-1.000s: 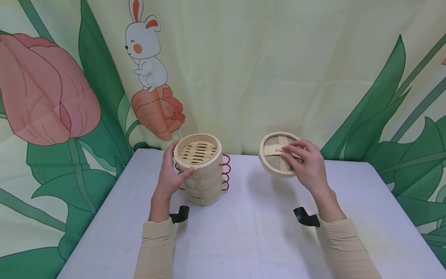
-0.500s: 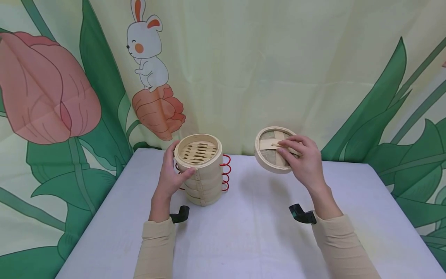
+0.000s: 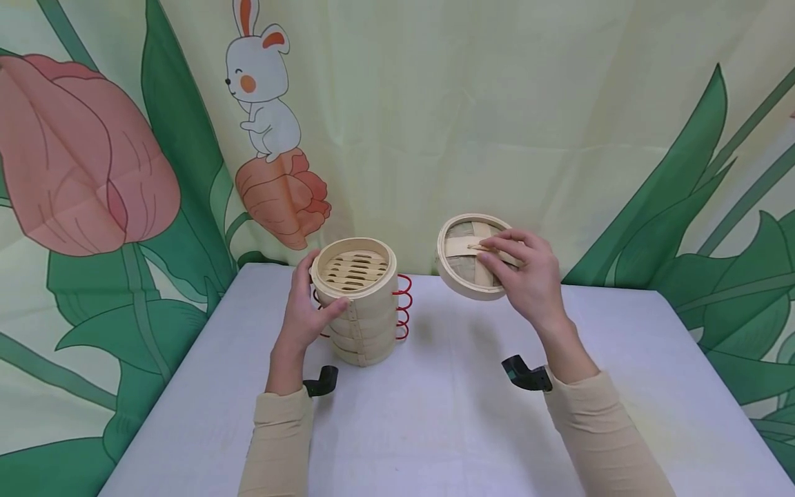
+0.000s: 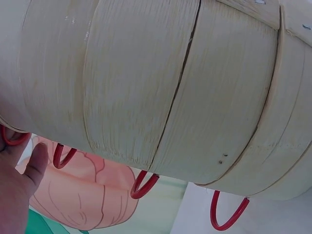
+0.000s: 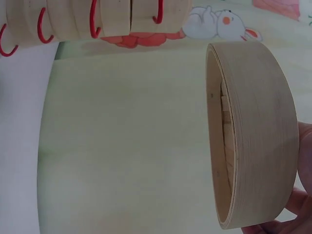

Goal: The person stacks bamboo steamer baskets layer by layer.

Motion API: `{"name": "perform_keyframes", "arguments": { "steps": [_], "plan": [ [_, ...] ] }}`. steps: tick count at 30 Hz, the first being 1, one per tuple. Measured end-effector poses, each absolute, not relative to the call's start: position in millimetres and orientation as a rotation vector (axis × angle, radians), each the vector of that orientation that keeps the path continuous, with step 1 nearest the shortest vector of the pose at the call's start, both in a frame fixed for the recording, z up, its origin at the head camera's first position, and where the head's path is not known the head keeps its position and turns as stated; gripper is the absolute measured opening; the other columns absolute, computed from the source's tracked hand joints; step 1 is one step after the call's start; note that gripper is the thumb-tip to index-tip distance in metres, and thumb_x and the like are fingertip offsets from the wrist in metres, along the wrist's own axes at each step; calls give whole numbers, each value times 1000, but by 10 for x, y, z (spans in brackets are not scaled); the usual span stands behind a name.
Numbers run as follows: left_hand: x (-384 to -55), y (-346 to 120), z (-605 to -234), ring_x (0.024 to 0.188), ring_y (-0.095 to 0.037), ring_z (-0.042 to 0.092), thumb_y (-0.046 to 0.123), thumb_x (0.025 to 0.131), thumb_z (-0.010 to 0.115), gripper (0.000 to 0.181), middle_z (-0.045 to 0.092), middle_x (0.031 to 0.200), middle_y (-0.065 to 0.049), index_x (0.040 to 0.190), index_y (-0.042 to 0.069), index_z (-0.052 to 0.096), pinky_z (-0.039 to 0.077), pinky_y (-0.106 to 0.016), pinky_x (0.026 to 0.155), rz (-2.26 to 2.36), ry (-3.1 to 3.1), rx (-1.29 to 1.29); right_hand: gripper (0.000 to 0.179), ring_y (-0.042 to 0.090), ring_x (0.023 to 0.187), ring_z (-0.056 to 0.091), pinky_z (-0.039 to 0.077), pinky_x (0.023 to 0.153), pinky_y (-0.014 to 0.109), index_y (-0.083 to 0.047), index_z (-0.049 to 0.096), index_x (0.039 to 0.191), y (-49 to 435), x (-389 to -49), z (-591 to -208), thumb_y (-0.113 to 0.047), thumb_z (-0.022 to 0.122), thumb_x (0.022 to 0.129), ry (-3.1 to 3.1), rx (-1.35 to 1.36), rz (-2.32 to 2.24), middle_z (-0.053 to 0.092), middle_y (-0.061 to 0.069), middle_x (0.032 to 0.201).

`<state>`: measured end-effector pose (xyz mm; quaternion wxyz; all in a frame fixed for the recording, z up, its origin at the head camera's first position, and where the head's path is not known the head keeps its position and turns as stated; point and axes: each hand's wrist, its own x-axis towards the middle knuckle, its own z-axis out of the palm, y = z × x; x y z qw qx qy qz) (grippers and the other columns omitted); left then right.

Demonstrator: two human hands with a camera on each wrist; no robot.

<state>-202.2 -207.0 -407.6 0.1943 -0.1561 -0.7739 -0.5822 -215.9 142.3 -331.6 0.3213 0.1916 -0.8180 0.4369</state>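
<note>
A round stack of bamboo steamer baskets stands upright on the table, its top tier uncovered with a slatted floor inside. Around its upper left side my left hand holds it, thumb on the front below the rim and fingers on the far left. My right hand pinches the small loop on top of the woven bamboo lid. This lid hangs tilted in the air, to the right of the stack. In the right wrist view the lid's side wall and hollow underside show.
Red loops stick out from both sides of the stack. A white cloth covers the table. Behind its far edge hangs a curtain printed with flowers, leaves and a rabbit.
My right hand has carried the lid leftward and slightly up, closer to the stack. My left hand and the steamer baskets have stayed in place.
</note>
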Motion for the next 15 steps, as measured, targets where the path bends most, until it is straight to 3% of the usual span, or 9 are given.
{"name": "perform_keyframes", "arguments": {
  "steps": [11, 15],
  "plan": [
    [-1901, -1981, -3892, 143, -36, 25, 19, 75, 71, 95, 28, 151, -27, 153, -7, 23, 9, -67, 114, -1643, -2193, -410, 21, 29, 108, 55, 40, 91, 34, 0, 80, 98, 1198, -2182, -3225, 2, 85, 78, -2108, 556, 1215, 67, 15, 107],
    [-1803, -1944, -3770, 143, -36, 25, 22, 77, 73, 95, 29, 151, -27, 153, -6, 24, 10, -67, 113, -1663, -2184, -418, 21, 28, 109, 55, 41, 91, 35, -1, 80, 99, 1099, -2176, -3185, -1, 85, 79, -2109, 569, 1221, 67, 13, 108]
  ]
}}
